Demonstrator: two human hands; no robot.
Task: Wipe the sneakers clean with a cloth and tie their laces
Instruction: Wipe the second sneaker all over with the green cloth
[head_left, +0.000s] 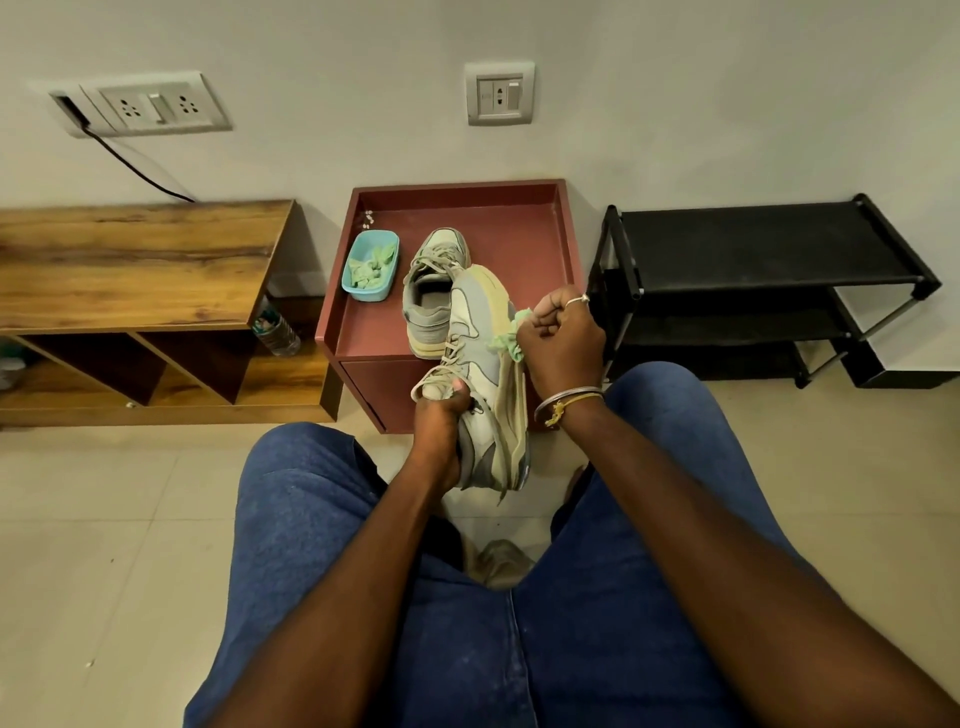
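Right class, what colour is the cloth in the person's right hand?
Light green cloth, clearest in the head view.

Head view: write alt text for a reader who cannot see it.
A seated person's left hand holds a pale sneaker by its laced top while the right hand grips a bunched green cloth against its side. The second sneaker stands on a red side table, beside a blue tub.

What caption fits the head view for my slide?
Left hand grips a sneaker, right hand presses green cloth on its side; other sneaker on red stand.
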